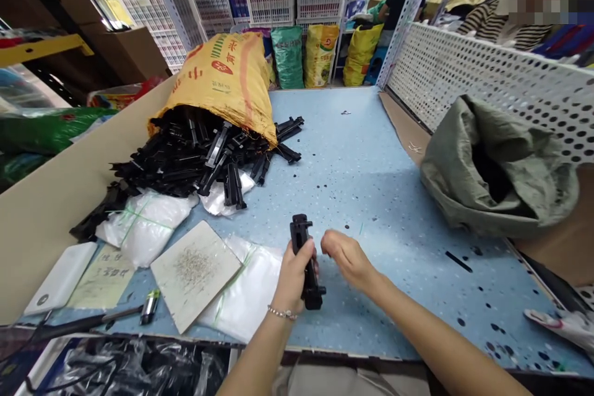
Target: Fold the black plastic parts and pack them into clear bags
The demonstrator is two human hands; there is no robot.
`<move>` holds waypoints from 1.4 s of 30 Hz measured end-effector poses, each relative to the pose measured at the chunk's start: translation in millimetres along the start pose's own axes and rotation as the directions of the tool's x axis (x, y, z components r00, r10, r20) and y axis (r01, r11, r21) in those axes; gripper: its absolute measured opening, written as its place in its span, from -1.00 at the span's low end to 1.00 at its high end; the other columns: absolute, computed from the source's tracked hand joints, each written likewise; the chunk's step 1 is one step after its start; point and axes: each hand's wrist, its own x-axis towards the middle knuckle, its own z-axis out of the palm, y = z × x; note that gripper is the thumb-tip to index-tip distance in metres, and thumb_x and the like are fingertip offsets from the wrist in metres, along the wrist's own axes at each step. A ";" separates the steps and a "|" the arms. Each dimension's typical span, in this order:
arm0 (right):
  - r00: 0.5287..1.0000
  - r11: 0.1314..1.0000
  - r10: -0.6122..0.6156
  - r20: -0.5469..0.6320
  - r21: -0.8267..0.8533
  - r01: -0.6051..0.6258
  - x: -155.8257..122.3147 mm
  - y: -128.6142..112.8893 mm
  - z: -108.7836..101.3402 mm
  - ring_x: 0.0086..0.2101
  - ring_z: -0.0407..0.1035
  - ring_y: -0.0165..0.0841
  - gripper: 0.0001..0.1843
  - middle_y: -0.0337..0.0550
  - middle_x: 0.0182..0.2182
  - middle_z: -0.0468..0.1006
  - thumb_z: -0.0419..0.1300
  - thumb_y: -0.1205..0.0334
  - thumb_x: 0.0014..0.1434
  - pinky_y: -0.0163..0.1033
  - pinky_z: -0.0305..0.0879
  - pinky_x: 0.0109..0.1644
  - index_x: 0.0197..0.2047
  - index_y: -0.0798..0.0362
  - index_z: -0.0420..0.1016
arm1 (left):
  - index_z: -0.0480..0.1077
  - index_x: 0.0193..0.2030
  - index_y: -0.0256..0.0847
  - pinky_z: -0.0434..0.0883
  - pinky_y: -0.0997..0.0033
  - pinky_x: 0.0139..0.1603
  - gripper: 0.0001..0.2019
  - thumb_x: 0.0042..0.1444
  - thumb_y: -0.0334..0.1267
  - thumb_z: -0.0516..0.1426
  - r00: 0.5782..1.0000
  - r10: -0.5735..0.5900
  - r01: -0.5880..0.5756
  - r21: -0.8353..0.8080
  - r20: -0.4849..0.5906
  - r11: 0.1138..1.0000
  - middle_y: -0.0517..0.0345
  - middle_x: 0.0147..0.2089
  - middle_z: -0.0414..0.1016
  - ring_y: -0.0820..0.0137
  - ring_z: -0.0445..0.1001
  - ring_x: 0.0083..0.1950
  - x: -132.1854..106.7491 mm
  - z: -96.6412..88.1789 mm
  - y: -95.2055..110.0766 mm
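My left hand [294, 275] is wrapped round a long black plastic part [304, 260], holding it upright just above the blue table [362, 161]. My right hand [346, 257] hovers right beside the part with its fingers curled together in a pinch; whether anything sits in them I cannot make out. A bracelet circles my left wrist. A yellow sack [227, 77] lies on its side at the back left, with a pile of the same black plastic parts [195, 158] spilling out of it.
White plastic bags [143, 223] and a square board with small pins [195, 272] lie left of my hands. A grey-green sack [496, 167] stands open at the right by a perforated white panel [464, 74]. A lighter [149, 306] lies near the front edge. Other people sit behind the panel.
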 end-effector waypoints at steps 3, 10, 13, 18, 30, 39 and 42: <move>0.967 0.962 -0.215 0.137 -0.142 0.234 -29.1 -2.7 9.6 -0.33 0.25 -0.25 -0.62 -0.09 -0.36 0.45 -0.09 -0.06 0.33 -0.13 0.13 -0.22 -0.27 -0.01 0.42 | 0.30 -0.19 -0.24 0.25 0.56 -0.54 -0.50 -0.12 0.08 0.29 0.998 -0.067 0.067 -0.099 0.000 0.993 0.29 -0.43 0.33 0.59 0.29 -0.56 0.6 -1.2 7.1; 0.962 0.969 -0.130 0.238 -0.175 0.174 -21.2 1.5 8.8 -0.41 0.23 -0.31 -0.65 -0.16 -0.44 0.42 -0.07 0.06 0.35 -0.20 0.14 -0.29 -0.37 -0.01 0.39 | 0.08 0.15 -0.12 0.42 0.40 -0.29 -0.37 0.03 0.05 0.21 0.950 0.212 -0.185 0.135 -0.229 0.973 0.22 -0.32 0.43 0.43 0.48 -0.38 16.6 -10.9 -3.3; 0.987 0.991 0.013 0.163 -0.137 0.009 47.8 8.8 -7.6 -0.36 0.30 -0.34 -0.57 -0.18 -0.40 0.44 -0.21 0.07 0.38 -0.24 0.22 -0.21 -0.35 -0.01 0.38 | 0.18 0.12 -0.18 0.38 0.26 0.02 -0.51 0.12 -0.02 0.14 0.939 0.257 -0.199 0.248 -0.229 0.948 -0.01 -0.06 0.46 0.28 0.49 -0.04 27.8 -15.8 -20.3; 0.963 0.937 0.236 -0.127 -0.232 -0.260 196.4 32.2 -10.2 0.09 0.19 -0.17 -0.64 0.10 0.07 0.36 -0.12 0.16 0.34 -0.11 0.11 0.13 0.08 0.11 0.31 | 0.24 0.22 -0.33 0.10 0.24 0.34 -0.51 0.17 -0.20 0.04 0.982 0.191 -0.175 0.450 0.010 0.876 -0.18 0.27 0.28 0.19 0.21 0.31 27.3 6.8 -71.6; 0.805 0.816 0.565 0.183 0.025 -0.578 119.7 60.2 -27.1 -0.54 0.27 -0.40 -0.44 -0.15 -0.49 0.43 -0.20 -0.19 0.26 -0.30 0.15 -0.49 -0.34 0.09 0.35 | 0.14 0.31 -0.19 0.19 0.25 0.30 -0.26 0.06 0.12 0.17 0.979 0.150 -0.176 -0.195 -0.139 0.965 -0.16 0.28 0.25 0.15 0.25 0.30 52.6 0.1 -16.2; 0.995 0.976 -0.084 -0.053 -0.205 0.071 52.5 9.6 -35.3 -0.26 0.33 -0.28 -0.56 -0.05 -0.26 0.46 -0.12 -0.11 0.33 -0.16 0.26 -0.16 -0.14 0.05 0.36 | 0.35 -0.08 -0.22 0.30 0.53 -0.45 -0.62 0.02 -0.11 0.28 0.998 0.020 0.001 -0.320 0.062 0.947 0.22 -0.37 0.37 0.56 0.32 -0.48 18.1 18.4 14.6; 0.884 0.780 -0.467 -0.023 -0.482 0.400 80.6 14.5 -32.1 -0.35 0.29 -0.27 -0.54 -0.06 -0.39 0.44 -0.15 -0.08 0.35 -0.17 0.20 -0.26 -0.29 0.06 0.38 | 0.32 -0.15 -0.24 0.22 0.55 -0.54 -0.65 0.05 -0.05 0.24 0.990 -0.081 0.118 -0.353 0.118 0.928 0.22 -0.40 0.36 0.59 0.24 -0.55 4.4 19.2 7.7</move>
